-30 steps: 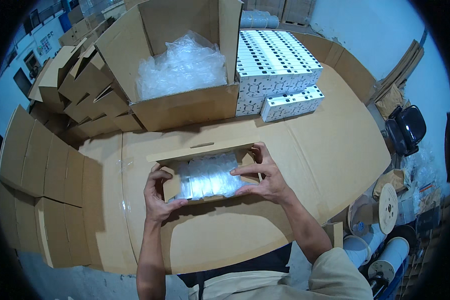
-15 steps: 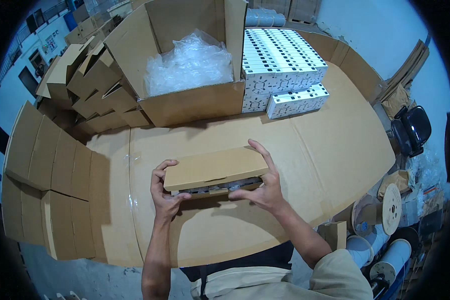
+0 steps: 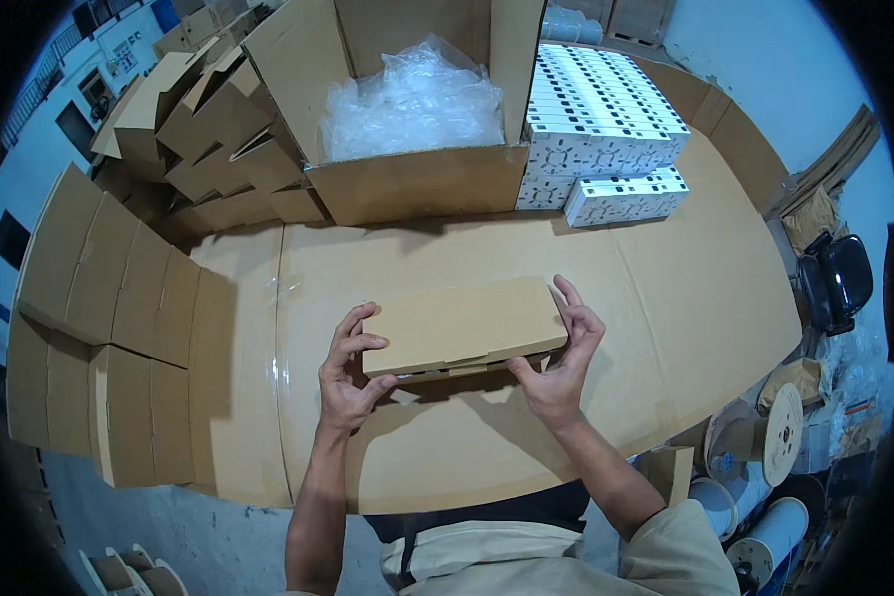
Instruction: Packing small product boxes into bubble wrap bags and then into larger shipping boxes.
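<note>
A long, flat brown cardboard box (image 3: 467,323) is held between both my hands, over the middle of the cardboard-covered table. My left hand (image 3: 350,372) grips its left end, with the thumb at the near lower corner. At the other end my right hand (image 3: 561,368) has its thumb on the front edge and its fingers along the right side. The lid lies almost down, leaving a thin dark gap along the near side. What lies inside is mostly hidden.
A large open carton (image 3: 417,184) with clear plastic bags (image 3: 412,104) stands at the back. Beside it are stacked white patterned boxes (image 3: 606,129). Brown boxes (image 3: 119,308) are stacked at left, with more piled (image 3: 219,149) behind. Spools (image 3: 780,432) stand at lower right.
The lid has come down over the front, narrowing the gap where clear plastic showed. My view has shifted, and both hands still hold the box.
</note>
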A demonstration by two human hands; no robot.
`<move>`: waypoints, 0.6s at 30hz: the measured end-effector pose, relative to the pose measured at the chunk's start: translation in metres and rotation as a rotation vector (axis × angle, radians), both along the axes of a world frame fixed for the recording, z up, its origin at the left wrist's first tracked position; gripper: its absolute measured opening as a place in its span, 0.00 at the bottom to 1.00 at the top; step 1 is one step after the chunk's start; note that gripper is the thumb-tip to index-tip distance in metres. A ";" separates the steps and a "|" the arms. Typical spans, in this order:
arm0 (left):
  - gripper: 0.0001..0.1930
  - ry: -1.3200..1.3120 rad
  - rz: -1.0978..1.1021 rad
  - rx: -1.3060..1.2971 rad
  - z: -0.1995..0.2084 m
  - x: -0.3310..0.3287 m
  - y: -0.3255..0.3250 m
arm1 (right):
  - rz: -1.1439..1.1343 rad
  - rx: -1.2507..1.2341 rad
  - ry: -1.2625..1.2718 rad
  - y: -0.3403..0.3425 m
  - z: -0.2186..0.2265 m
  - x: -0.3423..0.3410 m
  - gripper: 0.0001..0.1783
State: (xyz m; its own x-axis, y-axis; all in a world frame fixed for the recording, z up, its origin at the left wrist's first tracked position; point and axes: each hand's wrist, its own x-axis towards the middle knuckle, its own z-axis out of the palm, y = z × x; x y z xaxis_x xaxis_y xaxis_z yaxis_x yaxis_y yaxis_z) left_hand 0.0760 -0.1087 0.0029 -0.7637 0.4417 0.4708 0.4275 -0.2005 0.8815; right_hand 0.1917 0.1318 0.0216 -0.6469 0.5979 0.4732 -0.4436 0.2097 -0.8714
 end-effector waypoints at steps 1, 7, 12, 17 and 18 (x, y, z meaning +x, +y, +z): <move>0.25 -0.003 -0.008 -0.001 0.000 0.000 -0.001 | 0.011 0.162 0.033 0.007 -0.001 0.000 0.35; 0.22 -0.036 0.018 0.015 0.001 0.004 0.003 | 0.001 0.626 0.089 0.019 -0.011 0.008 0.21; 0.20 -0.017 0.021 0.014 0.000 0.005 0.003 | -0.047 0.767 -0.050 0.006 0.010 0.014 0.10; 0.16 -0.004 0.010 0.023 -0.002 0.004 0.003 | -0.049 0.774 -0.090 0.005 0.006 0.016 0.16; 0.16 -0.003 0.013 0.021 0.000 0.005 0.002 | -0.046 0.773 -0.088 0.005 0.006 0.016 0.16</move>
State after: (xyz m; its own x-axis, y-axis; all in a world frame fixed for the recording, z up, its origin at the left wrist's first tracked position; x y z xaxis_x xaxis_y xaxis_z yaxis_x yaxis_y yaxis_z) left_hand 0.0805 -0.1064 0.0025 -0.7707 0.4216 0.4779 0.4277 -0.2138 0.8783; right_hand 0.2078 0.1373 0.0280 -0.6839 0.1462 0.7148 -0.3561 0.7882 -0.5020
